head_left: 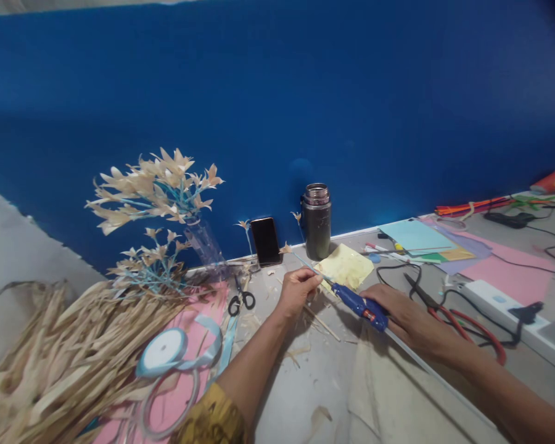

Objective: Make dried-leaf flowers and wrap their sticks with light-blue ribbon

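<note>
My left hand [300,290] pinches the thin light-blue stem of a small handmade flower [286,248], whose pale petals point away to the upper left. In my right hand [398,314] is a blue hot glue gun [358,305], its nozzle close to the stem beside my left fingertips. A long white glue stick [437,373] runs out of its back end. Whether the nozzle touches the stem I cannot tell. Beyond both hands lies a crumpled pale-yellow sheet of paper [349,265], with what look like dried glue smears on it.
At left stand pale flowers [155,188] in a clear vase [206,250], above dried husks [32,345], a blue ribbon roll [163,351] and black-handled scissors [241,302]. A phone [266,242] and an open thermos [317,225] stand by the wall. Red-handled shears [453,317] and a power strip [513,314] lie right.
</note>
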`<state>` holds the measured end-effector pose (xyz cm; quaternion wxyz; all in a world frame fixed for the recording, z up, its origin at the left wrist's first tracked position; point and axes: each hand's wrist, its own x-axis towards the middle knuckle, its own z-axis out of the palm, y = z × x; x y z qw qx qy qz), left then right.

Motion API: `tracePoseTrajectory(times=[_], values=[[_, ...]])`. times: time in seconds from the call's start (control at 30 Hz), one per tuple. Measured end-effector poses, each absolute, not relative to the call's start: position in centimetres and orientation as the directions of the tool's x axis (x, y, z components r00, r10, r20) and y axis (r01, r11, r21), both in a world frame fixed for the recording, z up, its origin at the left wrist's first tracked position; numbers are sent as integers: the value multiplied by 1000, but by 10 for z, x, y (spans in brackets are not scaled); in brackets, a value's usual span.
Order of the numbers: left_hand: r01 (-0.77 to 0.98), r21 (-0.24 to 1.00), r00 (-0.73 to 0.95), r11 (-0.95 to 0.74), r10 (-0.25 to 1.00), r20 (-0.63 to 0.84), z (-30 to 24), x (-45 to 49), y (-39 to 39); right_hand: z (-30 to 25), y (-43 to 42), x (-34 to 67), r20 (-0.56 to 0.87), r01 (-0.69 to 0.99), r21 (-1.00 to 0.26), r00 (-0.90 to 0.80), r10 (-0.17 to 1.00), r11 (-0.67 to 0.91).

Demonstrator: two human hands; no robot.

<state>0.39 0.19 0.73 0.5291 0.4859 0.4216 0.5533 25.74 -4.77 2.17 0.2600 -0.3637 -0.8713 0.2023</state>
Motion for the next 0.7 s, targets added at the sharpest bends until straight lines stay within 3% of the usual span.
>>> tracePoseTrajectory(times=[0.7], values=[[-150,983,77,-107,990,119,2,0,3,18,-44,263,309,541,-534,-591,745,650]])
